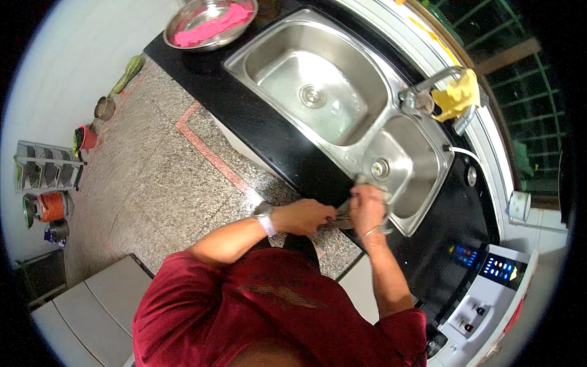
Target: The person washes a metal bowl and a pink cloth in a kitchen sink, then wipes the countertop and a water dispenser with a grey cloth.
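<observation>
My left hand (300,217), with a watch at its wrist, grips one end of a blurred greyish thing, perhaps a cloth, at the black counter's front edge. My right hand (368,206), with a thin bangle at its wrist, is closed on a greyish cloth (378,184) over the near rim of the small sink basin. The two hands are close together but apart. Beyond them lies the double stainless steel sink (341,149), with the large basin at the upper left and the small one beside my right hand. What exactly stretches between the hands is too blurred to tell.
A steel bowl (169,34) with a pink cloth (213,26) stands at the counter's far left end. A yellow cloth (458,96) hangs on the faucet (429,82). A white water purifier (488,293) is at the right. Pots, a gourd (130,74) and a rack (48,166) line the left wall.
</observation>
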`<state>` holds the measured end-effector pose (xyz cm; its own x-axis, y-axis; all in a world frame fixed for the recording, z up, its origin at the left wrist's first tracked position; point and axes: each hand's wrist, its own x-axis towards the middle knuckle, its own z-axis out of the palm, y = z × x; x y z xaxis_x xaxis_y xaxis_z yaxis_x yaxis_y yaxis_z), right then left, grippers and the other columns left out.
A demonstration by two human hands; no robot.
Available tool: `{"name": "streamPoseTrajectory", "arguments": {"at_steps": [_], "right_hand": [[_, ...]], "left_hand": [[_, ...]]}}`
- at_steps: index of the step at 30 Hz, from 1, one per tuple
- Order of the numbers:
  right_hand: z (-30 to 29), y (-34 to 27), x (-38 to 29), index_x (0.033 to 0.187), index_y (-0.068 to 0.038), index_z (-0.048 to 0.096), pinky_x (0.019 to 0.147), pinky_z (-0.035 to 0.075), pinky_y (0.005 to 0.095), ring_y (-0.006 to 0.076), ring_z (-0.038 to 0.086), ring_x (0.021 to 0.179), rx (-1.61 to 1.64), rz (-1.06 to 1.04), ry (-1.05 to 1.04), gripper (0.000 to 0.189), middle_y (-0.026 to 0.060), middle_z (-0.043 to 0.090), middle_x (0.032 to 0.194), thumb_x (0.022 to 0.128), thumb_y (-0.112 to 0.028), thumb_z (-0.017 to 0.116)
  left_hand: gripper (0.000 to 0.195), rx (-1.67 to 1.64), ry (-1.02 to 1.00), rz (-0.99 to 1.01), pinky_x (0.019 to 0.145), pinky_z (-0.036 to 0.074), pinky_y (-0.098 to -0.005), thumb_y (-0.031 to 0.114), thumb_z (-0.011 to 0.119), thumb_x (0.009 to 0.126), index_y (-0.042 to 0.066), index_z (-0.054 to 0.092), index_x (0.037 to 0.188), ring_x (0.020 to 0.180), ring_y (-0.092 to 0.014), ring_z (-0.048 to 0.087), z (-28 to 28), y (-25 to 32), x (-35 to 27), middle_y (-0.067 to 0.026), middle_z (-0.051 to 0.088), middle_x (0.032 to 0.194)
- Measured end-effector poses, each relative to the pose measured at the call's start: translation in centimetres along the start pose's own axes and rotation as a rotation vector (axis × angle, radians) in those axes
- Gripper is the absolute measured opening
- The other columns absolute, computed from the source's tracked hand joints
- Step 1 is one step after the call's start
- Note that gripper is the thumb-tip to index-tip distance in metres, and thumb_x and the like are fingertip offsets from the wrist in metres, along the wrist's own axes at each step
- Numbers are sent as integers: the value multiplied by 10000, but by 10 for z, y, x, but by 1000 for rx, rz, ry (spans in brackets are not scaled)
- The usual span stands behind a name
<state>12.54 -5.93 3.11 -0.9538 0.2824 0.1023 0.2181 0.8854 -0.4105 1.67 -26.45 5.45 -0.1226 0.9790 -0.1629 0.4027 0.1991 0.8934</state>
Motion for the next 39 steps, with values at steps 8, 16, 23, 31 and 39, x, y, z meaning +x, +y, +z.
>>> {"name": "streamPoseTrajectory", "arguments": {"at_steps": [8,16,23,31,39], "right_hand": [[20,-141,82,1439,-213,394,1095,178,637,298,364,1323,-49,-393,-469,697,98,452,1378,805,-254,679],[87,-202,170,1462,-204,355,1128,177,580,273,283,1387,-328,-669,-454,732,79,369,1472,805,-299,663],[198,-295,321,1378,-134,408,1073,330,508,364,401,1294,-117,-384,-123,583,219,396,1409,872,-375,570],[188,-311,340,1313,-66,436,1010,402,446,342,497,1219,-50,-138,-264,533,202,526,1274,885,-372,528],[137,-219,253,1185,-88,559,975,398,432,309,509,1152,-30,-85,-155,411,158,578,1156,875,-357,568]], "left_hand": [[216,-677,904,-425,802,499,-294,114,517,977,43,566,1176,897,-139,589,-82,-86,-203,-53,633,1013],[213,-1272,1359,-303,825,488,-274,115,567,962,50,577,1165,914,-121,597,-36,-130,-231,-13,643,1029],[280,-1182,1533,-60,954,428,-309,120,548,969,19,513,1227,1041,-150,560,-111,-126,-212,-51,606,1140],[252,-1012,1454,-141,896,464,-282,53,538,962,11,555,1209,969,-132,593,-143,-115,-184,-50,636,1089],[198,-928,1246,-253,859,444,-268,78,534,969,27,585,1153,911,-113,567,-98,-114,-183,-17,629,1038]]}}
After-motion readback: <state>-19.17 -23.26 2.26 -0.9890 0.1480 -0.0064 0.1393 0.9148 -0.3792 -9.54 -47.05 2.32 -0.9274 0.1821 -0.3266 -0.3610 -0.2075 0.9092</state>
